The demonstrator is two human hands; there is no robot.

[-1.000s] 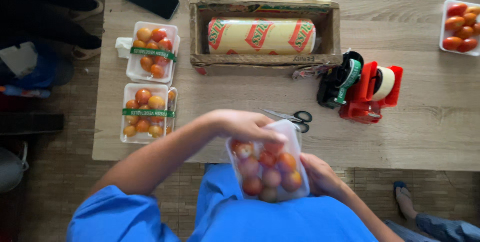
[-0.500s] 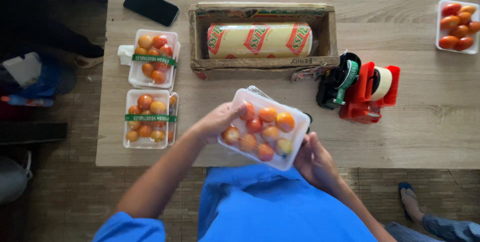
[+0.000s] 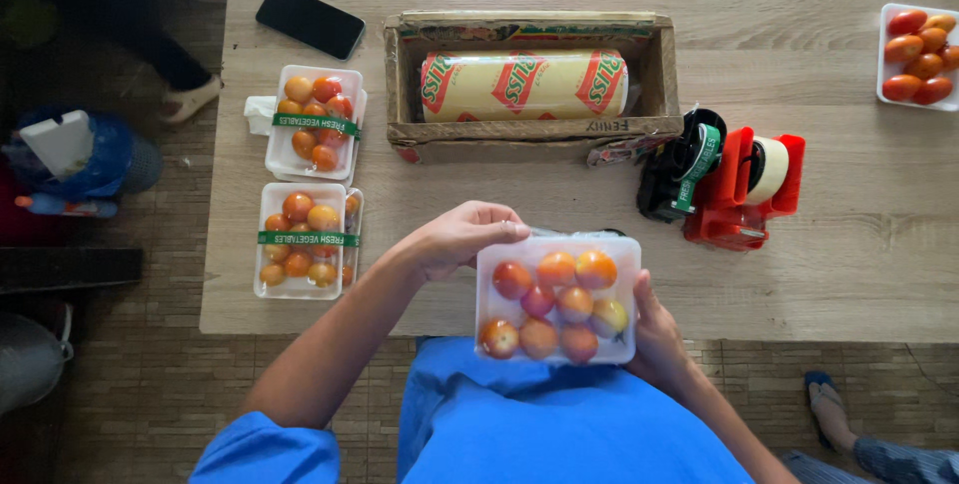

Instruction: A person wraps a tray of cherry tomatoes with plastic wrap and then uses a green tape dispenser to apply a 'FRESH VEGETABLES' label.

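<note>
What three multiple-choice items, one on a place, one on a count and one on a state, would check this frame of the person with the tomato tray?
1. Where does the black phone lie?
A. far left corner of the wooden table
B. inside the cardboard box
C. beside the red tape dispenser

2. How many banded trays of tomatoes stand at the table's left?
A. one
B. two
C. four

3. How is the held tray supported?
A. flat on the table, untouched
B. between both hands
C. by one hand only

Answers:
1 A, it lies left of the cardboard box.
2 B, the upper banded tray and the lower banded tray.
3 B, the left hand grips its upper left corner and the right hand its right edge.
</note>
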